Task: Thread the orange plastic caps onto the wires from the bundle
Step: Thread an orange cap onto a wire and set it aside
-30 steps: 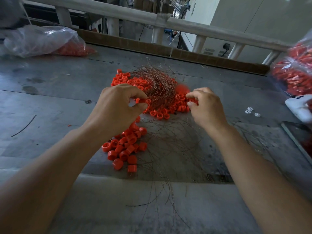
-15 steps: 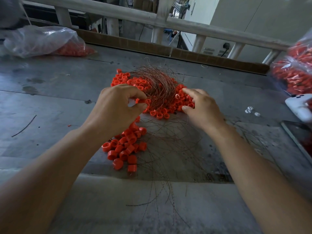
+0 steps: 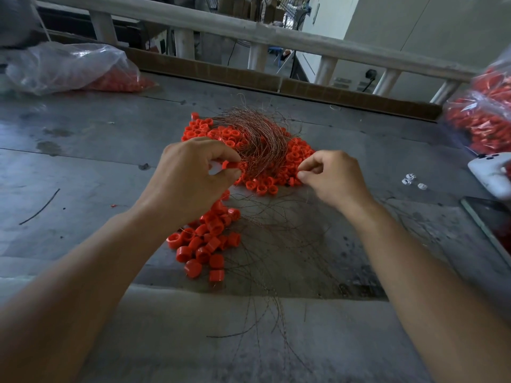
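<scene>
Though under way, nowhere near done. Pinches one cap (image 3: 231,165) in left hand (image 3: 190,172), thumb and fingers clamped on it, just beside the near edge of the bundle (image 3: 257,136). Shows right hand (image 3: 331,175) with thumb and forefinger tips pressed together, apparently on a single wire; strand too fine to confirm. Reads as the joining step: no wire end yet seen through the held cap.

Counts as probably done: near pile (image 3: 204,244) below the left wrist, with loose wires (image 3: 276,261) fanning from it toward the near edge of the table (image 3: 83,167). Cannot tell for certain whether each cap there sits on a wire.

Leaves far pile (image 3: 294,158), much the larger, lying under and around the bundle, with no threading visible in it. Leaves the bundle thick too, many strands unspent.

Notes a bag (image 3: 69,67) at far left and another bag (image 3: 484,120) at right, both holding orange pieces; finished work or fresh stock, cannot tell. Puts progress at a small fraction, judging by pile sizes.
</scene>
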`<state>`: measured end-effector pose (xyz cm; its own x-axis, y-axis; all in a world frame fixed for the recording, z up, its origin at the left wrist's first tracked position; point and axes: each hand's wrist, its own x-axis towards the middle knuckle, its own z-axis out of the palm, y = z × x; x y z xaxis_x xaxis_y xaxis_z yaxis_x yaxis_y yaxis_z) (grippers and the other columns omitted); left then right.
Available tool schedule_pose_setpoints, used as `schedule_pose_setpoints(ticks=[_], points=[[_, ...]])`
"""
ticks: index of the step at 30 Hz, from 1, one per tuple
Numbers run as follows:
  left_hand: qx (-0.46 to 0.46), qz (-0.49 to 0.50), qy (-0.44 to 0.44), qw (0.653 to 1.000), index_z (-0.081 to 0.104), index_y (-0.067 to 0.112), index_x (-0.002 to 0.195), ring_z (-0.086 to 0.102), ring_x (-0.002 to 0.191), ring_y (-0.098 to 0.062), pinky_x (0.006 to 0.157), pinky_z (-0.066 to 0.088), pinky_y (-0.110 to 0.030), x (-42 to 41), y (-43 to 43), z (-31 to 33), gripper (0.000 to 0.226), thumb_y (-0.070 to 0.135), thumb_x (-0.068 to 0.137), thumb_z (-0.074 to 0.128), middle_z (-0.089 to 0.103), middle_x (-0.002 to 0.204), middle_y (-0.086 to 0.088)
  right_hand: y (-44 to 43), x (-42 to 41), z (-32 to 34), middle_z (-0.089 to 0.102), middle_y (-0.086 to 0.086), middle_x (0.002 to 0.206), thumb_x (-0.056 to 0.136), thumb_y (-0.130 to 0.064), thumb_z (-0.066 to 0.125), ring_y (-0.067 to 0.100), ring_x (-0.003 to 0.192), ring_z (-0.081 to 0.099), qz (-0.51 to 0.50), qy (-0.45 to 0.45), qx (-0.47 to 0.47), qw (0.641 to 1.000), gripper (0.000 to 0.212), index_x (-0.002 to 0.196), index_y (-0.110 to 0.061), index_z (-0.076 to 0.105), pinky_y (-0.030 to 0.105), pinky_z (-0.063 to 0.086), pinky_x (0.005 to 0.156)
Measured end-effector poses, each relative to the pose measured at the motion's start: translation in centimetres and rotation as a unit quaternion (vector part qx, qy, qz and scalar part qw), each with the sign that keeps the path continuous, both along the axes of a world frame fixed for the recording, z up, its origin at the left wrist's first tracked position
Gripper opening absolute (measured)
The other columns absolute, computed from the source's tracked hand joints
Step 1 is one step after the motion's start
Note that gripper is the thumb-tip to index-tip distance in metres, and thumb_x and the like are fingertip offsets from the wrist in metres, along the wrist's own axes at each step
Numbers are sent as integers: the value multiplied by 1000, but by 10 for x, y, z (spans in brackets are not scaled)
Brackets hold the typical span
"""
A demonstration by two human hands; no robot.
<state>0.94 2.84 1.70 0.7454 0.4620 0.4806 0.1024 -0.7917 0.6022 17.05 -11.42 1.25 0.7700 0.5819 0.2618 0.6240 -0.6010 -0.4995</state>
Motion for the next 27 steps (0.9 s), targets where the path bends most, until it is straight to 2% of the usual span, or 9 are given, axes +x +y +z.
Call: schedule_pose_setpoints(ticks=[2,4,6,9,13,16,20,25,27], points=[[0,-25,-7,1000,70,21,96,53,79,6,70,37,-5,-1,-1,1,17,20,79,69,59,89,15,-4,3,6,54,-17,63,80,-15,67,-3,62,52,-8,11,68,998,25,65,-31,56,14,38,59],[6,-53,-11,999,70,20,97,51,80,18,72,38,0,-1,-3,1,18,18,79,69,57,87,21,-10,5,12,56,-16,60,79,-13,68,-3,57,52,-20,27,146,989,26,62,-30,57,13,39,57],[16,-64,-12,998,70,19,97,46,79,28,73,33,7,0,-4,0,19,18,78,70,54,86,25,-16,5,18,58,-12,60,78,-12,67,1,57,54,-29,36,208,977,25,62,-29,58,19,44,61],[13,-59,-17,998,70,20,96,47,79,27,72,32,7,0,-3,-1,19,18,77,71,53,85,27,-22,4,26,59,-9,60,79,-10,66,0,53,54,-33,45,272,961,24,64,-27,59,26,49,62],[-16,-67,-28,997,66,32,92,56,82,7,76,41,0,0,-3,-1,21,18,76,70,58,92,20,-21,-2,29,60,-7,62,80,-9,66,2,55,55,-16,68,305,950,23,67,-27,60,21,47,59],[-76,-92,-57,991,60,40,82,61,83,3,78,49,-10,0,-2,2,23,20,75,70,58,105,15,-18,-11,30,61,-8,64,80,-7,66,2,58,56,24,72,324,943,23,69,-26,60,16,45,60],[-224,-127,-94,962,65,33,81,66,74,-2,65,52,-14,-4,-4,8,18,33,63,64,54,122,8,-15,-21,30,61,-11,66,81,-7,66,1,61,58,78,62,320,942,24,71,-28,60,15,45,62],[-341,-130,-120,923,68,21,78,67,73,-13,62,53,-17,-4,-5,13,19,24,59,66,60,115,9,-12,-29,27,60,-14,68,81,-7,67,-4,62,57,105,36,287,952,23,73,-28,60,10,45,62],[-343,-121,-104,926,68,19,79,66,68,-10,59,51,-15,-4,-4,13,20,23,60,66,67,99,6,-12,-30,27,60,-14,69,81,-7,67,-5,62,56,106,28,280,954,24,74,-28,60,9,44,61]])
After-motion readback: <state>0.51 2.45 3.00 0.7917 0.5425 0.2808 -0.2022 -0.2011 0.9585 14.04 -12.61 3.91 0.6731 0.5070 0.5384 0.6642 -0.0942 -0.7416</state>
